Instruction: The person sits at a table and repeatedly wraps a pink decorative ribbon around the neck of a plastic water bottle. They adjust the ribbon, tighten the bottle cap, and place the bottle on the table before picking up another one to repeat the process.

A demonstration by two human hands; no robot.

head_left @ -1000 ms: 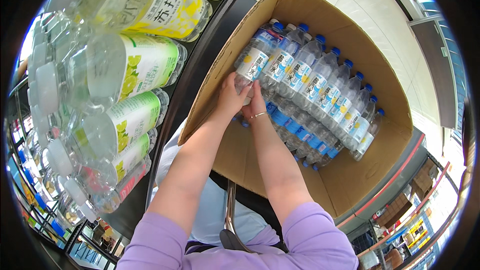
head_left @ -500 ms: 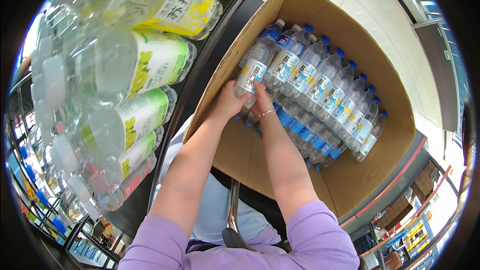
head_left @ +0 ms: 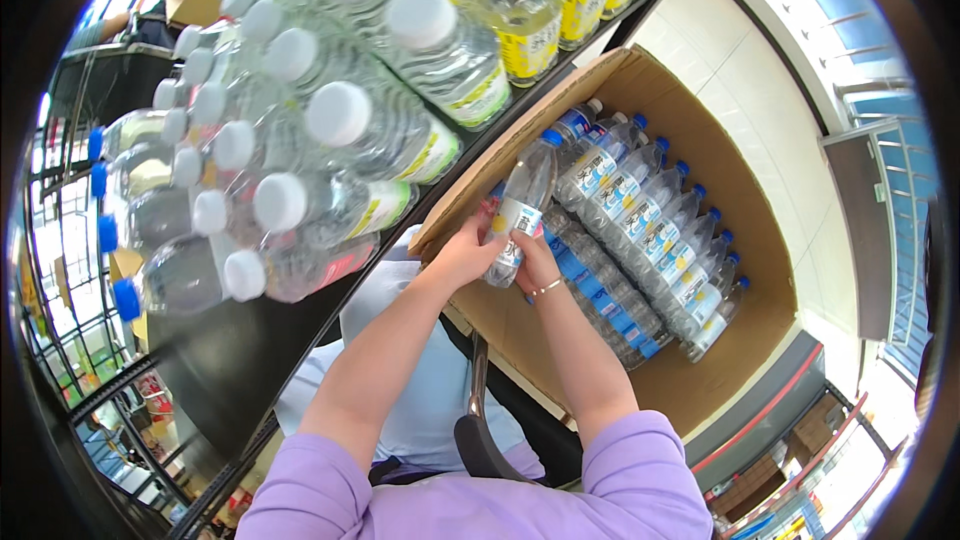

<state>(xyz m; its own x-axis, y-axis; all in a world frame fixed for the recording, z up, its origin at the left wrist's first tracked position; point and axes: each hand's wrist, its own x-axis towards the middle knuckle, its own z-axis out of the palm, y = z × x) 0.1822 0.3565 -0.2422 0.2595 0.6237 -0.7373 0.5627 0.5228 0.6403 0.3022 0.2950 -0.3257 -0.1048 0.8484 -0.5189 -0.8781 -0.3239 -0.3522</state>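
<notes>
A clear water bottle [head_left: 520, 202] with a blue cap and a blue-and-white label is held just above the near edge of an open cardboard box [head_left: 745, 190]. My left hand [head_left: 465, 252] grips its lower part from the left. My right hand [head_left: 535, 258], with a bracelet at the wrist, holds its base from below. Inside the box lie several more blue-capped water bottles [head_left: 650, 230] packed in rows, caps pointing away from me.
A dark shelf [head_left: 240, 340] at left carries several clear bottles with white caps [head_left: 330, 120], some with green or yellow labels, and a few with blue caps [head_left: 125, 295]. A dark cart handle [head_left: 478, 420] stands below the box. Store shelving shows at lower right.
Both hands were down among the bottles in the box; now they have lifted one bottle out and drawn it toward the box's near edge. The view has tilted toward the shelf.
</notes>
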